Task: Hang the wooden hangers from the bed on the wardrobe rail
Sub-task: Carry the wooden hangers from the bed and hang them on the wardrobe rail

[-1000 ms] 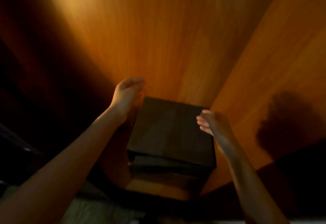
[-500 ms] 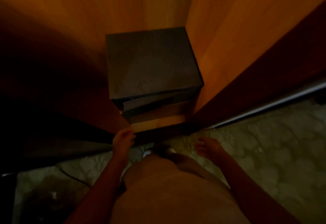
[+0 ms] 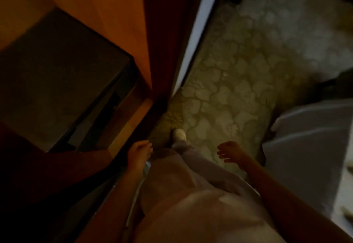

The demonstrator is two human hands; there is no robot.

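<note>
Both hands empty and loose: left hand [image 3: 138, 155] low by the wardrobe [image 3: 107, 23] edge, right hand [image 3: 230, 152] over the patterned floor [image 3: 238, 82], fingers spread. Dark box [image 3: 57, 78] inside, far left. White bed [image 3: 309, 137] at right. No hangers or rail to see.

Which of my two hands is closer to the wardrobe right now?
Your left hand; it hangs at the wardrobe's floor edge, while the right hand is over the carpet.

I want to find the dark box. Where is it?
In the head view, the dark box sits at the left, inside the wardrobe, against its orange wooden side wall, ahead of the left hand.
</note>
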